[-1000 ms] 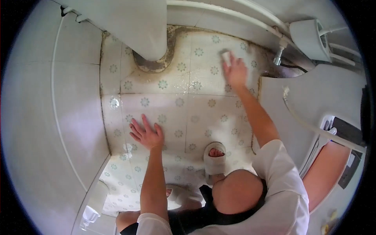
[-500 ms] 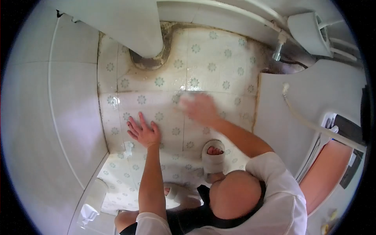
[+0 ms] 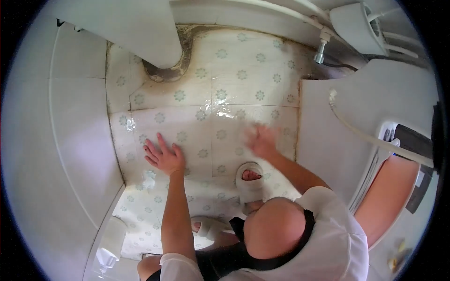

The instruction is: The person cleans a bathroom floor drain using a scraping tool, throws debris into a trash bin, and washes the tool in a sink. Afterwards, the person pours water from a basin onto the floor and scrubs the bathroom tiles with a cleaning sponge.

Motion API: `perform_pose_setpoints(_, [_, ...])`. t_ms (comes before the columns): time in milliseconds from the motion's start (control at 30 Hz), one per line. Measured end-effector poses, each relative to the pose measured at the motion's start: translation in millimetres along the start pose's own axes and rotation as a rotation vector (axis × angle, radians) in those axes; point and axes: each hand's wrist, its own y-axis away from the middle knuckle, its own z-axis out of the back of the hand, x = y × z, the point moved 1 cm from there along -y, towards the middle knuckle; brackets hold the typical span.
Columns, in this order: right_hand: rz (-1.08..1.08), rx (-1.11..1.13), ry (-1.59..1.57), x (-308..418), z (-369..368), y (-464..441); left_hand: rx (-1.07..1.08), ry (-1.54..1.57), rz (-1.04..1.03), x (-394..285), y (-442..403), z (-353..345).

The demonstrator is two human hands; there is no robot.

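White floor (image 3: 251,58) under us, our left hand (image 3: 165,158) spread on it, grip released, our right hand (image 3: 262,140) blurred near a slipper (image 3: 248,187), its grip we cannot tell.

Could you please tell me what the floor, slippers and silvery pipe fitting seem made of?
Floor: probably glossy ceramic tile, from its straight seams and glare.
Slippers: perhaps matte foam or rubber, from thick, dull straps; hard to tell.
Pipe fitting: likely polished metal, from its bright shine.
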Motion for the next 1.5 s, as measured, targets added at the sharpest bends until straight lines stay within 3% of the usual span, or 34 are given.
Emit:
perform_pose_setpoints(33, [0.298,-0.14,0.03,14,-4,18,-0.006,-0.003,-0.003,0,0,0])
perform_pose_setpoints(100, [0.06,-0.025,-0.181,-11,-33,18,-0.016,-0.009,-0.009,0,0,-2])
perform_pose_setpoints(167, [-0.006,-0.151,-0.048,-28,10,-7,-0.035,0.002,-0.022,1,1,-3])
perform_pose_setpoints(233, [-0.316,-0.298,0.148,-81,16,-41,-0.037,-0.001,-0.029,1,3,-2])
perform_pose_setpoints(333, [-0.399,-0.587,0.245,-163,38,-85,-0.036,-0.016,-0.022,-2,0,-1])
perform_pose_setpoints(433, [-0.414,-0.511,0.164,-173,32,-78,-0.037,-0.019,-0.032,2,3,-1])
perform_pose_setpoints(500, [-0.328,-0.565,0.173,-143,8,-40,-0.042,-0.009,-0.026,0,2,-1])
perform_pose_setpoints(600, [-0.348,-0.337,0.015,-79,-32,41,-0.042,-0.032,-0.018,0,1,-3])
perform_pose_setpoints(700, [-0.083,-0.315,0.001,-25,-40,93,-0.052,-0.038,-0.03,1,2,-6])
perform_pose_setpoints(733, [-0.089,-0.305,0.009,-34,-45,94,-0.048,-0.042,-0.031,0,2,-6])
perform_pose_setpoints(833, [-0.242,-0.185,0.051,-78,-31,59,-0.041,-0.042,-0.04,1,5,-5])
perform_pose_setpoints(900, [-0.314,-0.435,0.146,-124,-6,5,-0.061,-0.019,-0.05,0,4,-4])
perform_pose_setpoints(933, [-0.234,-0.543,0.214,-144,14,-25,-0.051,-0.025,-0.04,0,2,-4])
perform_pose_setpoints(1000, [-0.259,-0.548,0.177,-167,48,-77,-0.03,-0.035,-0.017,0,2,-5])
perform_pose_setpoints(1100, [-0.507,-0.549,0.021,-166,59,-132,-0.043,-0.015,-0.035,0,3,-4])
perform_pose_setpoints(1167, [-0.474,-0.545,0.057,-115,65,-140,-0.004,-0.034,-0.008,-2,4,-1])
perform_pose_setpoints(1300, [0.059,-0.493,0.077,-33,26,-125,0.014,-0.039,-0.008,-4,1,1])
perform_pose_setpoints(1400, [-0.222,-0.544,0.096,-64,36,-144,0.01,-0.049,-0.015,-3,1,-1])
perform_pose_setpoints(1500, [-0.511,-0.465,0.082,-149,61,-169,-0.015,-0.04,-0.034,-4,2,0])
